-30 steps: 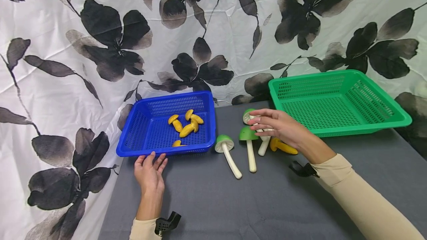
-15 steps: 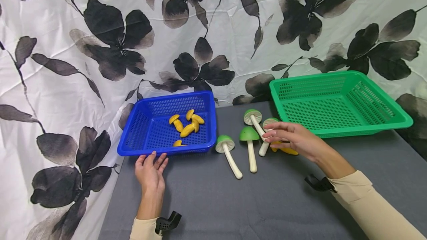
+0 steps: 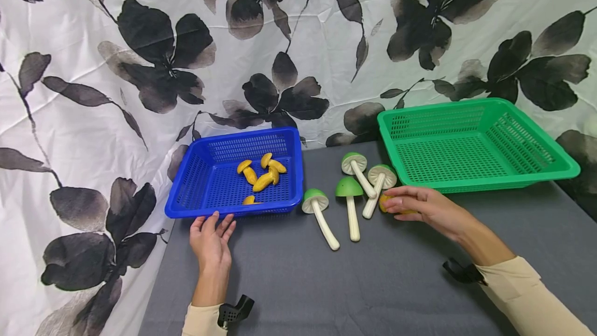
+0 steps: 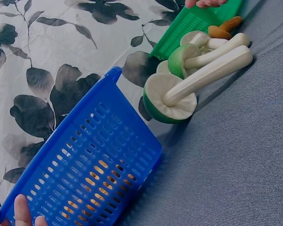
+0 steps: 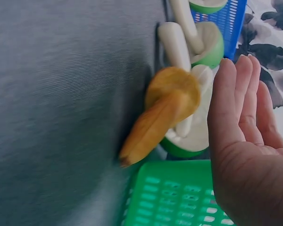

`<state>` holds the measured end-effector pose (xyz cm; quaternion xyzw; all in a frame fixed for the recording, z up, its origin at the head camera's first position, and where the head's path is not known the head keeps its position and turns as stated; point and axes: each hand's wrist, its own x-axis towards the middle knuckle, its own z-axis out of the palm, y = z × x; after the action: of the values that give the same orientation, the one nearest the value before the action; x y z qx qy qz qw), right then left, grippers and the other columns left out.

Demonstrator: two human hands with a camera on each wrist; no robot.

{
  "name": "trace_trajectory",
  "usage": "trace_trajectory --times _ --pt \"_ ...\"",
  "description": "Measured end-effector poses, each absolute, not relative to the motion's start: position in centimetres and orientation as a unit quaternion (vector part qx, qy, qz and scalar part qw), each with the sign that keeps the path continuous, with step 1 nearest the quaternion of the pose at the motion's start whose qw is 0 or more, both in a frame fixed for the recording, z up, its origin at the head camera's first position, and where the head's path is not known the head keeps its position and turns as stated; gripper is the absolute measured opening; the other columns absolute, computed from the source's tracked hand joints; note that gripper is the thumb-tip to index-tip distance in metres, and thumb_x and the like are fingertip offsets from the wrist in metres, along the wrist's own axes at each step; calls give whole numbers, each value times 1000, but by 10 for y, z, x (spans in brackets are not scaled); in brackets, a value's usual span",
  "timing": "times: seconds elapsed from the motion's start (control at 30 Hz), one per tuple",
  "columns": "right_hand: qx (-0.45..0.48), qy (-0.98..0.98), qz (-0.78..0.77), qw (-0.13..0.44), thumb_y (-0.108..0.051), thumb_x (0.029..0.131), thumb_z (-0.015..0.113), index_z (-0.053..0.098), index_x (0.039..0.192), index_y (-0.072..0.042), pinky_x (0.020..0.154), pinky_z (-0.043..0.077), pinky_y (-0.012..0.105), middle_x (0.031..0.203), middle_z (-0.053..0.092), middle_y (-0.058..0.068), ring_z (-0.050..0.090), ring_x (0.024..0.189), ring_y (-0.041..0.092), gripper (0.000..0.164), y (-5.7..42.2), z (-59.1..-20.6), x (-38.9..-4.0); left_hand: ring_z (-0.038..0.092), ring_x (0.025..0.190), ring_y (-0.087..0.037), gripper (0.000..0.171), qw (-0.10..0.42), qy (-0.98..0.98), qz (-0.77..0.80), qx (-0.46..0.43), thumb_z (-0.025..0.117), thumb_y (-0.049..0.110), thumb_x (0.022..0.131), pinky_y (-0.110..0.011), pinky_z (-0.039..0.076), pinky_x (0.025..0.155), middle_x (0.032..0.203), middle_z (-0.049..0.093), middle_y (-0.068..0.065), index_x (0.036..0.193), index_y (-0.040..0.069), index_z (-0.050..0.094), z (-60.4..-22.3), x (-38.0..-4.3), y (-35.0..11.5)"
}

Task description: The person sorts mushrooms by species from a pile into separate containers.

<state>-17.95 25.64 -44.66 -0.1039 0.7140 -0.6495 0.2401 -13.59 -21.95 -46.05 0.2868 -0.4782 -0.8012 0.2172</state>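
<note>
My left hand (image 3: pixel 211 248) is at the front rim of a blue plastic basket (image 3: pixel 275 207), its relaxed fingertips touching the rim. Several yellow toy mushrooms (image 3: pixel 264 181) lie inside that basket. My right hand (image 3: pixel 434 211) hovers over another yellow mushroom (image 5: pixel 153 120) lying on the table, partly hidden by the fingers in the head view. In the right wrist view its fingers (image 5: pixel 223 101) are extended and apart from the mushroom, holding nothing. Several mushrooms with green caps and white stems, one of them a mushroom (image 3: pixel 349 188) with its cap up, lie between the baskets.
A green plastic basket (image 3: pixel 508 179) with nothing in it stands at the back right. Grey cloth (image 3: pixel 336 294) covers the table. Behind it hangs a white floral curtain (image 3: pixel 326 30). The leftmost green-capped mushroom (image 3: pixel 322 219) lies close to the blue basket.
My right hand has moved right and lower, from over the green-capped mushrooms to over the yellow mushroom. My left hand stays at the blue basket's rim.
</note>
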Motion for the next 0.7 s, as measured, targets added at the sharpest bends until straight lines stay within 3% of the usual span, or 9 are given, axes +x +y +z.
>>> trace_trajectory --times 0.13,0.4,0.5,0.7 --pt "-87 730 -634 241 -27 102 63 44 148 0 98 56 35 140 58 24 62 126 30 56 262 -454 -174 76 89 -24 38 218 -479 -801 285 60 12 103 -44 61 86 121 52 -13 131 10 35 -461 -136 -219" --pt "-57 739 -635 219 -26 101 65 42 149 3 97 56 34 145 53 25 65 122 23 60 277 -466 -166 76 87 -23 40 220 -477 -803 281 61 11 102 -41 62 82 117 53 -12 132 9 34 -461 -135 -219" --pt "-40 733 -647 206 -25 102 64 39 150 6 96 56 31 144 57 18 66 119 16 62 283 -470 -164 76 88 -23 39 220 -477 -803 280 61 12 102 -40 63 80 117 53 -12 131 10 35 -461 -136 -219" --pt "-24 711 -677 187 -20 103 62 36 149 12 95 56 30 131 66 -8 67 114 7 62 296 -476 -162 76 88 -23 38 216 -478 -803 283 60 12 103 -40 62 83 118 52 -12 131 11 35 -460 -136 -220"
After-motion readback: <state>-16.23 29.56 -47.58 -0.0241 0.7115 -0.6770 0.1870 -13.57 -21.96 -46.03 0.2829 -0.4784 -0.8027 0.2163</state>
